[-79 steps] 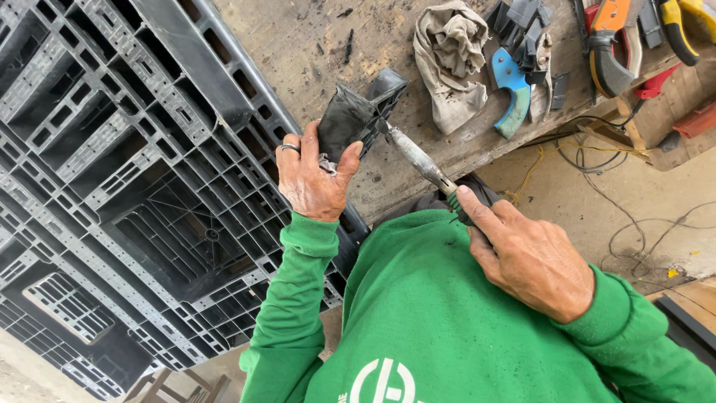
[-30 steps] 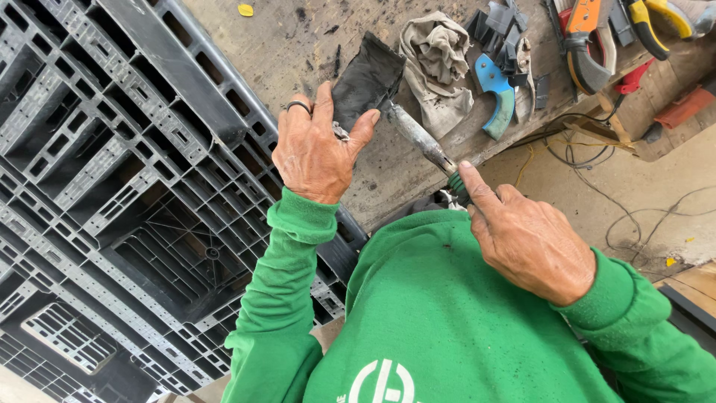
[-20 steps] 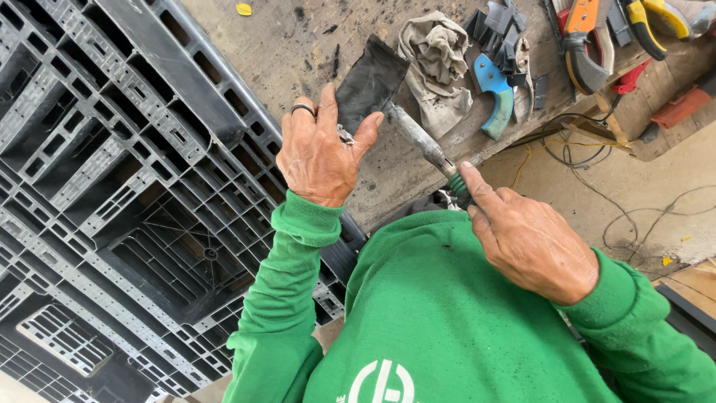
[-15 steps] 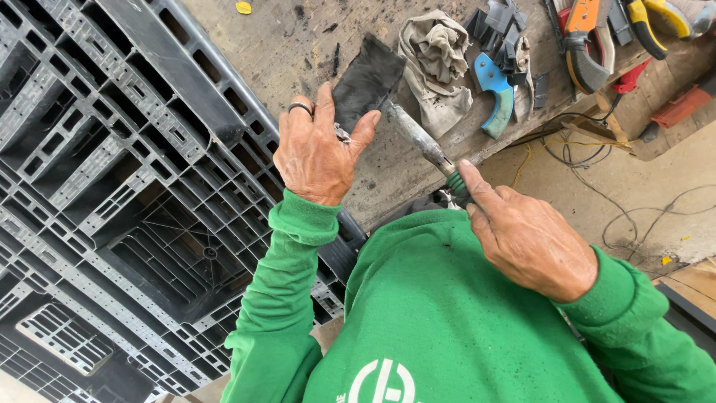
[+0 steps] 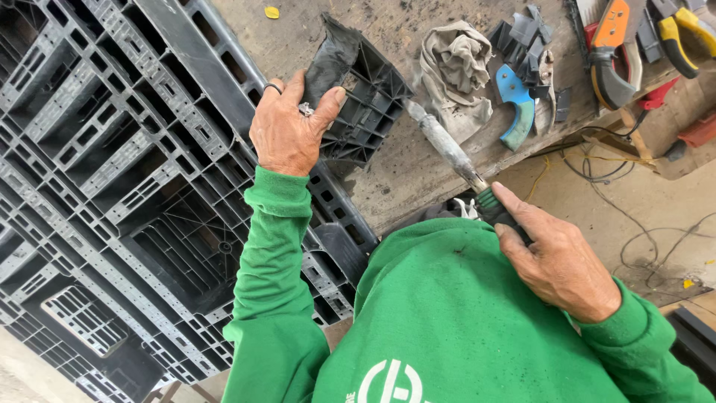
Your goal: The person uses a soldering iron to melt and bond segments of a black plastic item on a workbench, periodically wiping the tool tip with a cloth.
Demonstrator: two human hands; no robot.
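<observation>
Far left, a black plastic pallet (image 5: pixel 127 186) with a grid of open cells leans against the table (image 5: pixel 388 172), its ribs running down to the floor.

The left hand (image 5: pixel 287 134), a ring on 1 finger, holds a broken black plastic piece (image 5: pixel 350 97) against the table top. Its grip is pinching: the thumb presses the torn upper flap and the fingers wrap behind it, so the piece sits propped on edge with its ribbed inside facing right.

To the right of it, a rod-like tool (image 5: pixel 447 149) with a grimy pale shaft slants down from the piece to a green handle. The right hand (image 5: pixel 559 261) closes its grip round that handle, forefinger stretched along it; the tip sits at, or just beside, the piece's right edge, and I cannot tell whether it touches.

The step in hand looks like working the tool tip along the broken edge of the piece. The next move seems to call for a steady left-hand hold and careful guiding of the tip, with the thumb kept away from it.

Further right lie a crumpled beige rag (image 5: pixel 455 75), black plastic scraps (image 5: pixel 526 37) and a blue curved fragment (image 5: pixel 516 104). No packages, labels or signs show here. At the far right are orange-handled pliers (image 5: pixel 615 45), yellow-handled pliers (image 5: pixel 682 33) and loose cables (image 5: pixel 641 231) on the floor.
</observation>
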